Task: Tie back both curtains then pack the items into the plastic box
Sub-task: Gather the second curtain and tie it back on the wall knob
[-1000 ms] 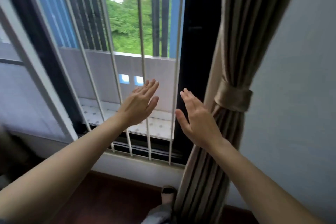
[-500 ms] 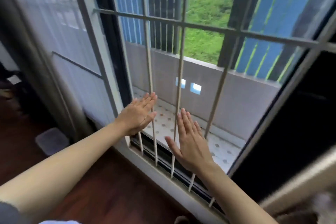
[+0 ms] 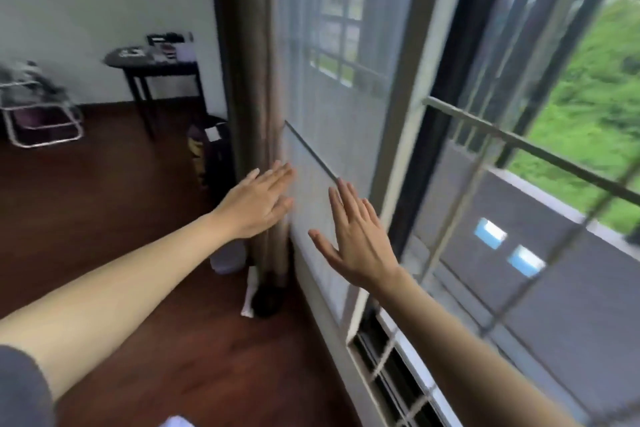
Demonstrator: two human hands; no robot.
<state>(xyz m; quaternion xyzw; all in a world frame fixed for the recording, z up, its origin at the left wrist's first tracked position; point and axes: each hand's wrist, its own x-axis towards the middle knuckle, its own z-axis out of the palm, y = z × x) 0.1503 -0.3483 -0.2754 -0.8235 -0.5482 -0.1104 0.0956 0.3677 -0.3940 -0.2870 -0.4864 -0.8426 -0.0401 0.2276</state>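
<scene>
— Entry one, the curtain?
— Brown curtain (image 3: 242,80), hanging loose and untied at the left edge of the window (image 3: 407,121); left hand (image 3: 258,203) flat-fingered and empty, just beside the folds, contact unclear; right hand (image 3: 356,236) spread, empty, in front of the pale pane.
— Entry two, the box?
— Plastic box (image 3: 228,258) on the floor near the curtain's foot; contents too blurred to tell.
— Hazards?
— No tie in either hand, so gathered cloth may, I'd judge, spring back; a step forward could kick the box or the dark thing (image 3: 266,302) under the hem.
</scene>
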